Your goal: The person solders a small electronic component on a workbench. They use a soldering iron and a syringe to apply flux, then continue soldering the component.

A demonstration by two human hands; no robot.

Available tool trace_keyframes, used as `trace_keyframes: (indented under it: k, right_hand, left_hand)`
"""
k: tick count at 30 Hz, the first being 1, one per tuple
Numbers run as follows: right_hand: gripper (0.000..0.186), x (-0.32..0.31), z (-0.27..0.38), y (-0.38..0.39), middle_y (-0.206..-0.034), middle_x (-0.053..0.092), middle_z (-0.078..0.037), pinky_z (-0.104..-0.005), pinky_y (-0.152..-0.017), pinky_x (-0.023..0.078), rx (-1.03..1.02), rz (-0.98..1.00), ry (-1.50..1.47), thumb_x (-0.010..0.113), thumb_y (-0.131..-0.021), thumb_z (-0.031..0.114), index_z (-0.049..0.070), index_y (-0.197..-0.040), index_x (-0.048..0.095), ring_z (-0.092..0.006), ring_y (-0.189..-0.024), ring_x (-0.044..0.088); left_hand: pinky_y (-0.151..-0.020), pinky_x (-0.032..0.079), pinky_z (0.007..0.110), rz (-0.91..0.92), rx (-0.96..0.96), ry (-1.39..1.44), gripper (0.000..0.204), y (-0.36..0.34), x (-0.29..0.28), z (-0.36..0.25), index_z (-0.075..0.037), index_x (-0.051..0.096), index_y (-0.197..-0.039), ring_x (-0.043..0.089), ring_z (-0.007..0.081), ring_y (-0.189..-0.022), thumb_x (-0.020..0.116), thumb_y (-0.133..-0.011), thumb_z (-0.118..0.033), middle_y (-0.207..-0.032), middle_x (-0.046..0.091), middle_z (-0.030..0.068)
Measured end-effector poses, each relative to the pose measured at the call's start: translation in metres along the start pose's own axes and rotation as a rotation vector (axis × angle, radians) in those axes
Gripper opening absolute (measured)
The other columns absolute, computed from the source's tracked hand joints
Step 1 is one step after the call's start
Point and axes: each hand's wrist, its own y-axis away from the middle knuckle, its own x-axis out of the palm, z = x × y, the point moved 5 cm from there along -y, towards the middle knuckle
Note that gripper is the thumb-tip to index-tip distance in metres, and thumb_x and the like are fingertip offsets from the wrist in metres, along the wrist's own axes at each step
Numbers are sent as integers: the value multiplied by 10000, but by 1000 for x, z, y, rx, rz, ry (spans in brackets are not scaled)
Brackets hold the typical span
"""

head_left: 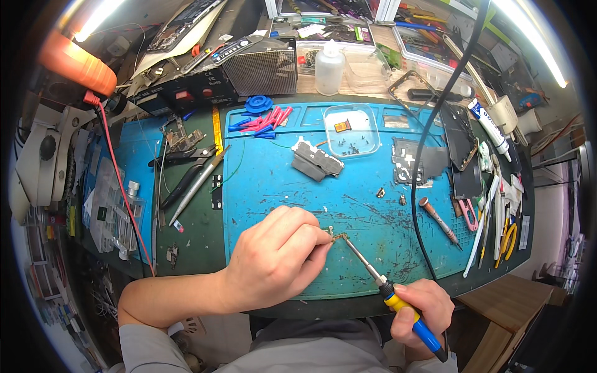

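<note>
My right hand [423, 316] is closed round the blue and yellow handle of a soldering iron [407, 308]. Its metal shaft slants up to the left, and the tip meets a small electronic part [336, 236] at the fingertips of my left hand [278, 258]. Thumb and forefinger pinch that part, which is too small to name more closely. Both hands are over a worn blue work mat [267, 193]. Beyond them lies a dark grey phone part [315, 160], and two tiny metal pieces [392, 196] rest to the right.
A clear tray [328, 142] with small screws stands at the back of the mat. Pliers [186, 156] and tweezers [202, 181] lie left; a screwdriver [440, 224] and several tools lie right. A black cable [415, 205] hangs down across the right side. A white bottle [329, 69] stands behind.
</note>
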Motion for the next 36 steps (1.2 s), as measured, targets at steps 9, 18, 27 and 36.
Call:
trace_keyframes:
  k: [9,18,27,36]
  right_hand:
    - [290,-4,-2,7,-882,745,-118,-332,-630,617,19,1,-37,769,-920,146,1,-1170,746,-243,-690,745]
    - [307,-7,-2,12,-924,735,-133,-351,-659,625,57,15,-46,763,-946,157,5,-1212,741,-259,-728,749]
    - [273,-2,-1,5,-814,746,-112,-341,-626,619,-1,-13,-32,754,-926,160,-11,-1139,769,-259,-660,743]
    - [272,-1,0,2,-828,755,-112,-332,-606,611,-23,-10,-29,752,-909,156,-8,-1126,775,-253,-653,744]
  left_hand:
    - [-561,500,322,-31,-53,75,259,0,-2,4,-22,705,-979,638,220,-750,848,-786,77,-947,667,103]
    - [-544,494,316,-23,-55,83,249,1,-2,5,-27,704,-967,635,208,-750,850,-792,73,-949,668,95]
    - [-622,514,360,-17,-40,34,259,0,-2,2,-31,709,-962,649,249,-759,860,-770,56,-935,674,97]
    - [-630,519,373,-18,-18,10,270,0,0,2,-28,708,-970,652,265,-756,863,-767,60,-921,672,99]
